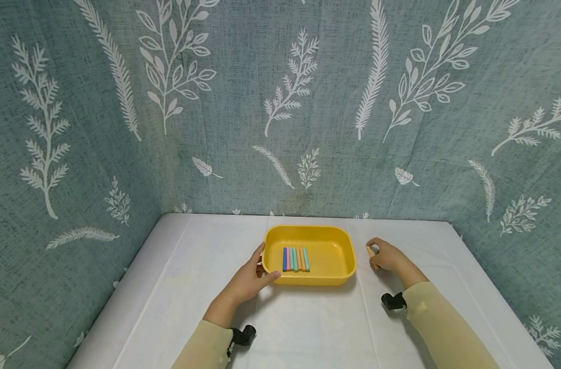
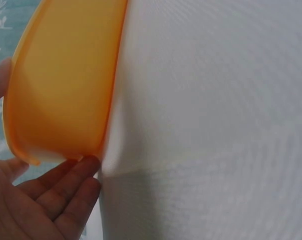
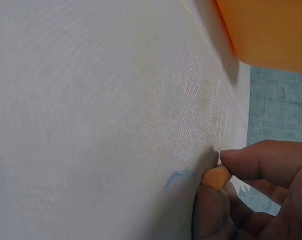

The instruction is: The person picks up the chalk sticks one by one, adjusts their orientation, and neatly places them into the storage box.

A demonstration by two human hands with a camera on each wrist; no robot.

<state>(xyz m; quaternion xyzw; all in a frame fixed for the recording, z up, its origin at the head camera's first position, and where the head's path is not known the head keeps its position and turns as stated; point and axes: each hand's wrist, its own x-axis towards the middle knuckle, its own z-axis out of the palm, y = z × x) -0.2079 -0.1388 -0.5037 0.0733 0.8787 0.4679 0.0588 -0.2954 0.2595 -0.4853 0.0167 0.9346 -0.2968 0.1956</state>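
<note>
A yellow plastic tray (image 1: 333,281) stands on the white table. Inside it, left of centre, several chalk sticks (image 1: 296,260) in blue, pink, green and orange lie side by side in a row. My left hand (image 1: 249,281) holds the tray by its left end, thumb over the near rim and the other fingers against the outer wall, as the left wrist view also shows. To the right of the tray, my right hand (image 1: 388,254) pinches an orange chalk stick (image 3: 217,177) between thumb and fingers, close over the tablecloth.
A white cloth (image 1: 317,328) with fold lines covers the table. Blue-green fabric with white leaf prints (image 1: 289,154) hangs behind and at both sides. A small blue mark (image 3: 175,177) shows on the cloth near the right hand.
</note>
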